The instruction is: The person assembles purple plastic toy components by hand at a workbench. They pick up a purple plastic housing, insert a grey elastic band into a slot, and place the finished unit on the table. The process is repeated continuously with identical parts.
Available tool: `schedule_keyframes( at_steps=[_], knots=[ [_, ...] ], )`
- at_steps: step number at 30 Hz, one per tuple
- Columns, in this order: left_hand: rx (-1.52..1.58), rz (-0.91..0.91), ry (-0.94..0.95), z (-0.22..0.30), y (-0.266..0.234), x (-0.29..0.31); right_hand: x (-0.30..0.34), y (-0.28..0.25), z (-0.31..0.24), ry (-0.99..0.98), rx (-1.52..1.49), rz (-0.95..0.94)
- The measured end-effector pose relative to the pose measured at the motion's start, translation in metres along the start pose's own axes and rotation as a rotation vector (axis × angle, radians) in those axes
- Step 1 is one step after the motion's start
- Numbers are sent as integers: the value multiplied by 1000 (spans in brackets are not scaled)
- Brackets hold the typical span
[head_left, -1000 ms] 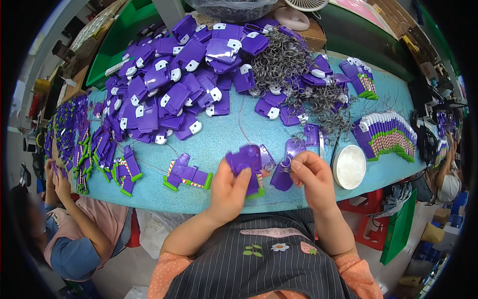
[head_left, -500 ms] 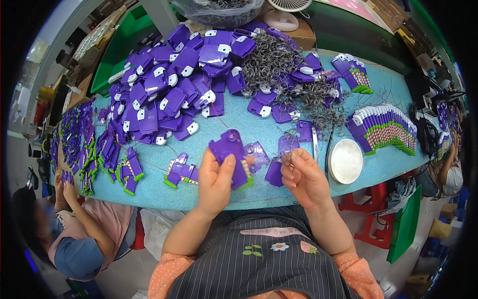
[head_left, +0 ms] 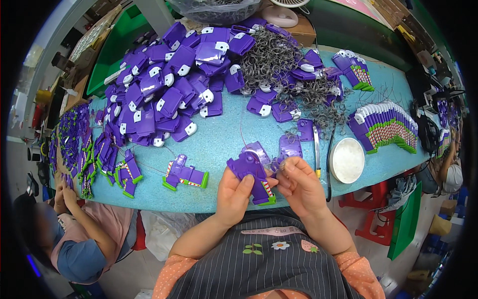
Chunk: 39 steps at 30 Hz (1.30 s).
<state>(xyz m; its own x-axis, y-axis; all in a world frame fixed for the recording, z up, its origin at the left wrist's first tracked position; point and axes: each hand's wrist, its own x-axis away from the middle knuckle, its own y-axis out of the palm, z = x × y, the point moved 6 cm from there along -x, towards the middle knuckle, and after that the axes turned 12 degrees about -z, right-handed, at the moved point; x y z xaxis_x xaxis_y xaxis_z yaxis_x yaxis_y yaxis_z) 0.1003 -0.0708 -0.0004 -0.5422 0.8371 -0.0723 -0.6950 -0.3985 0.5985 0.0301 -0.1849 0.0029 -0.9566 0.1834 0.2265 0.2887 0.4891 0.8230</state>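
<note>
At the near middle of the counter (head_left: 209, 137), our left hand (head_left: 233, 197) grips a purple-and-green plastic piece (head_left: 244, 164); our right hand (head_left: 303, 188) pinches what seems a small wire ring (head_left: 275, 164) just beside it. A steady piece and light pinch should serve us best.

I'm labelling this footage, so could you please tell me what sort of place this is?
Probably a factory assembly workshop: a heap of purple and white plastic parts, a tangled pile of grey rings, and a blue-sleeved co-worker.
</note>
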Motion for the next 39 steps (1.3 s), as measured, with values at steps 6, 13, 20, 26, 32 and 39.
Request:
schedule_keyframes(
  at_steps=[6, 13, 20, 26, 32, 39],
  knots=[
    [-20, -80, -74, -3, 5, -2, -7, 0, 0, -7, 58, 58],
    [50, -31, -160, -3, -4, 0, -10, -9, -11, -121, 85, 123],
    [38, 197, -167, 26, -37, -19, 38, -1, -103, -601, 1257, 255],
    [-43, 54, -249, 28, -9, 4, 84, -19, -146, -531, 1848, 580],
    [-26, -113, -371, 23, 35, 23, 81, -38, -135, -523, 1851, 524],
    [66, -134, -420, 14, 45, 24, 83, -6, -118, -544, 1033, 256]
  ],
)
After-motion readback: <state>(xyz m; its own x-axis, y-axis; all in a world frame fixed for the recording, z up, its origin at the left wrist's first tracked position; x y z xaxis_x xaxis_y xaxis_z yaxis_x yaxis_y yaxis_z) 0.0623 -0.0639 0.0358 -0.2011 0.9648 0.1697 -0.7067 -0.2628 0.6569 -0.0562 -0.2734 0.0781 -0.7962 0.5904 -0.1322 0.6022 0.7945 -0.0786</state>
